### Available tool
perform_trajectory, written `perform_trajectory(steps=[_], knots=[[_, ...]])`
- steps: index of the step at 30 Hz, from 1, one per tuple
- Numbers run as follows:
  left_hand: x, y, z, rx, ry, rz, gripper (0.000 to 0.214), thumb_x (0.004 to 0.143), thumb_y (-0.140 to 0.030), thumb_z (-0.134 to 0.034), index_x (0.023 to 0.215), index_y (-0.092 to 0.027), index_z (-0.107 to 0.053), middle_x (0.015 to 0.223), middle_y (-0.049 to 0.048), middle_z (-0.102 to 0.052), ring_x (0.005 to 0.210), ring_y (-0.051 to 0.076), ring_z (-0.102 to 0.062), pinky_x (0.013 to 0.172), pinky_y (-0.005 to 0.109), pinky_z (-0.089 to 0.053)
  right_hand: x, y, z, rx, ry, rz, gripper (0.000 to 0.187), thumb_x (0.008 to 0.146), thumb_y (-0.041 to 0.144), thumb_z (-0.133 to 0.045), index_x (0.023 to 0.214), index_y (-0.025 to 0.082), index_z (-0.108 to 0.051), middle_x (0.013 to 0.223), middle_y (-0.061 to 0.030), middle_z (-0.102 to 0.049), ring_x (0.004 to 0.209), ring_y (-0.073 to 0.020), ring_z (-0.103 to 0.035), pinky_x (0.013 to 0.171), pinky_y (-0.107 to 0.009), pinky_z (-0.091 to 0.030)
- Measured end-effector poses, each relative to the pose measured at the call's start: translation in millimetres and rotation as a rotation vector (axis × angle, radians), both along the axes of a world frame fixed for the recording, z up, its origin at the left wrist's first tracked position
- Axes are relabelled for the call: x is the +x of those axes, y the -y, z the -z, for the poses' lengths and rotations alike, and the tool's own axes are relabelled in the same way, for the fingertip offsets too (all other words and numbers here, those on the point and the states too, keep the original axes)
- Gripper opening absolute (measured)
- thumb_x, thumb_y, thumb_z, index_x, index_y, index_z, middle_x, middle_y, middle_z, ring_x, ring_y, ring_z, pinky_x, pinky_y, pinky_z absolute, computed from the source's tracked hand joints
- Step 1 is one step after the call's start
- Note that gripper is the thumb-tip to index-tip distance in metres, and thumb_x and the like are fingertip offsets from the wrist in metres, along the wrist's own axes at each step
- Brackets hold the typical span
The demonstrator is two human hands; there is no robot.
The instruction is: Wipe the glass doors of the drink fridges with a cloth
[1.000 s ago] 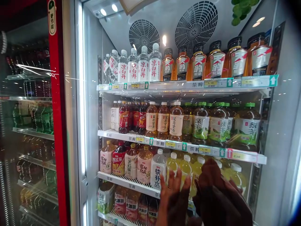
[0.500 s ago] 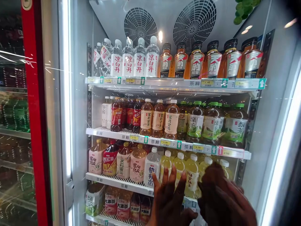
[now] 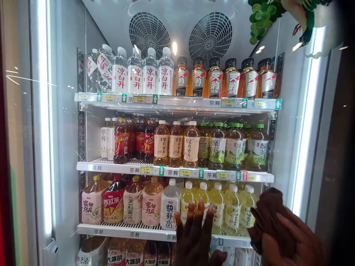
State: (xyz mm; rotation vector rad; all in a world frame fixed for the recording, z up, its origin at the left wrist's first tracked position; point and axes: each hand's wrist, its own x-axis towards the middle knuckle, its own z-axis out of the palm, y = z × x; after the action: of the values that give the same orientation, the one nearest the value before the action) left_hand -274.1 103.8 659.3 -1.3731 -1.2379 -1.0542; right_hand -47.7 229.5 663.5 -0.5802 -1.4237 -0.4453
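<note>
My left hand (image 3: 197, 238) is raised flat with fingers spread, in front of the yellow drink bottles (image 3: 217, 207) on the third shelf of a drinks fridge; whether it rests on glass I cannot tell. My right hand (image 3: 291, 242) is at the lower right, closed on a bunched brown cloth (image 3: 268, 214) beside the rightmost yellow bottle. The white bottle (image 3: 169, 203) stands just left of my left hand.
The fridge holds several shelves: water and amber bottles on the top shelf (image 3: 177, 101), tea bottles on the second shelf (image 3: 174, 170), large bottles below. Two round fans (image 3: 210, 35) sit at the back. Lit strips (image 3: 44, 122) flank the fridge. Green leaves (image 3: 260, 16) hang top right.
The view has shifted so the fridge sits further left in frame and the red door frame has slid out. Both hands stay low in front of the yellow bottles, the cloth moving slightly right.
</note>
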Motion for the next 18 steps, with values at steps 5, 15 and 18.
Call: perform_trajectory(steps=[5,15,18], knots=[[-1.8,2.5,0.2,-0.026,0.006,0.008,0.068,0.109,-0.053,-0.018,0.164,-0.015,-0.029,0.15,0.0124,-0.061,0.161,0.024,-0.023,0.135,0.052,-0.003,-74.8,44.6,-3.8,0.101,0.098,-0.21,0.038,0.09,0.041,-0.071,0.125,0.028,-0.07,0.14,-0.011,-0.064,0.125,-0.0359,-0.066,0.092,-0.05,-0.064],[-23.7,20.6,-9.5,-0.073,0.023,-0.06,0.082,0.103,-0.066,-0.009,0.164,-0.015,-0.03,0.158,0.0134,-0.051,0.16,0.025,-0.027,0.135,0.051,-0.005,-58.8,24.1,-26.1,-0.038,0.132,-0.142,0.049,0.083,0.041,-0.077,0.129,0.027,-0.068,0.143,-0.011,-0.063,0.116,-0.0411,-0.069,0.091,-0.059,-0.06],[-40.5,32.6,-14.9,-0.098,0.098,-0.076,0.083,0.103,-0.066,-0.011,0.166,-0.014,-0.025,0.162,0.0159,-0.044,0.158,0.028,-0.03,0.135,0.053,-0.007,-104.4,55.5,-35.9,0.056,0.13,-0.246,0.043,0.085,0.034,-0.076,0.126,0.026,-0.068,0.141,-0.0123,-0.063,0.127,-0.04,-0.064,0.095,-0.057,-0.059]])
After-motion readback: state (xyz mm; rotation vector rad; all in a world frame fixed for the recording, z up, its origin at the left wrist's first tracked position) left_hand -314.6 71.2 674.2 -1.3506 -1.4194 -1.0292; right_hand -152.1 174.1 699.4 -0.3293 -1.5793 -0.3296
